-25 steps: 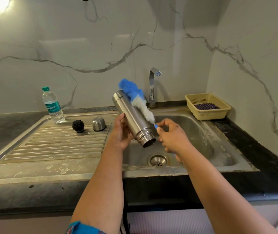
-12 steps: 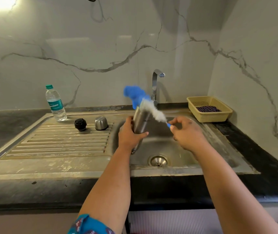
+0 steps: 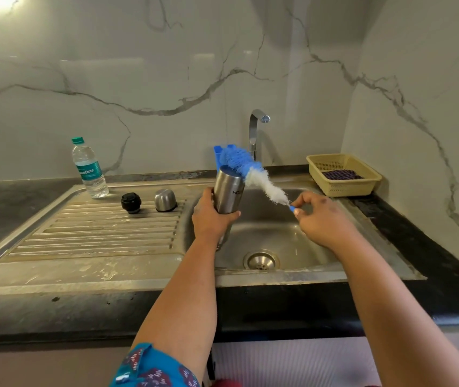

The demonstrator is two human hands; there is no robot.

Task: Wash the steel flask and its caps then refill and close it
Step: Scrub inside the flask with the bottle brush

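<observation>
Steel flask (image 3: 228, 191) stands above the sink (image 3: 284, 241), left hand (image 3: 211, 219) wrapped around its lower half; right hand (image 3: 320, 216) pinches the brush (image 3: 253, 174) handle, bristles against the flask's top.

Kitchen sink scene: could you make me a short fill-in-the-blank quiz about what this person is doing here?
1. The left hand grips the steel ____ over the sink.
2. The right hand pinches the handle of a blue and white ____.
3. Two caps stand on the ____, near the water bottle.
4. The yellow basket sits to the ____ of the tap.

Missing words: flask; bottle brush; drainboard; right
</observation>
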